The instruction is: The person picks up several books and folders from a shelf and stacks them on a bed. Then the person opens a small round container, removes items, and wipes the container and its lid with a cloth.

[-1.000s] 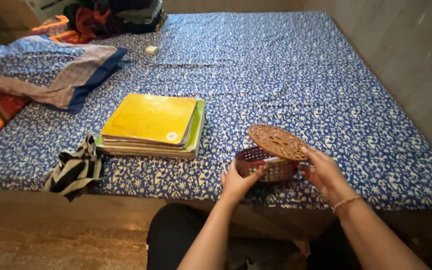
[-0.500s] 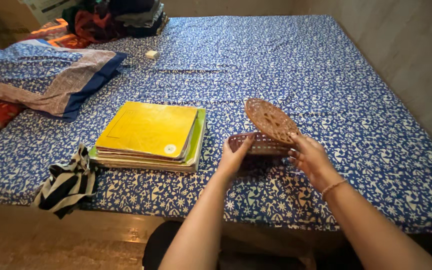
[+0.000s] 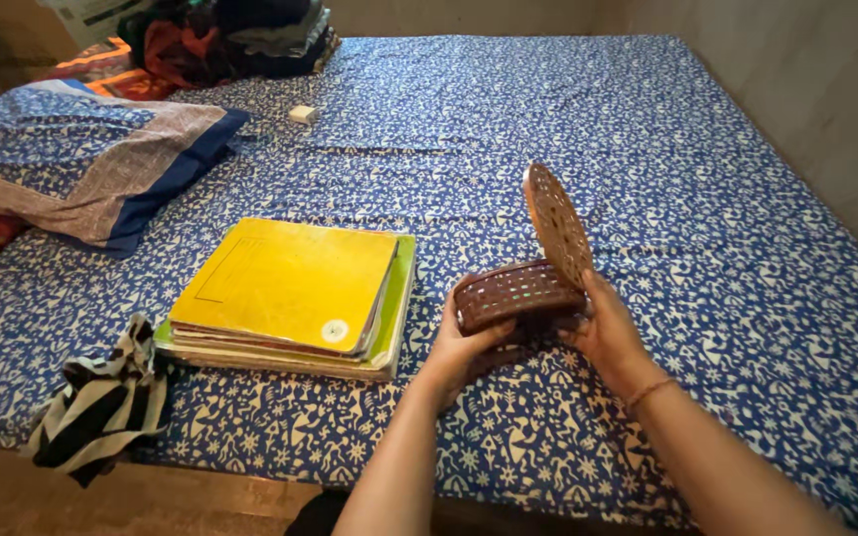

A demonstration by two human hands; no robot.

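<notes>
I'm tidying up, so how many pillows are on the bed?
1. The blue and grey pillow lies at the bed's far left corner, beside a clothes heap. More may be hidden past the left edge of the view.

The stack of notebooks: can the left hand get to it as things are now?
Probably not at once: the left hand holds the brown basket. The stack of notebooks lies close beside it, with nothing between.
</notes>
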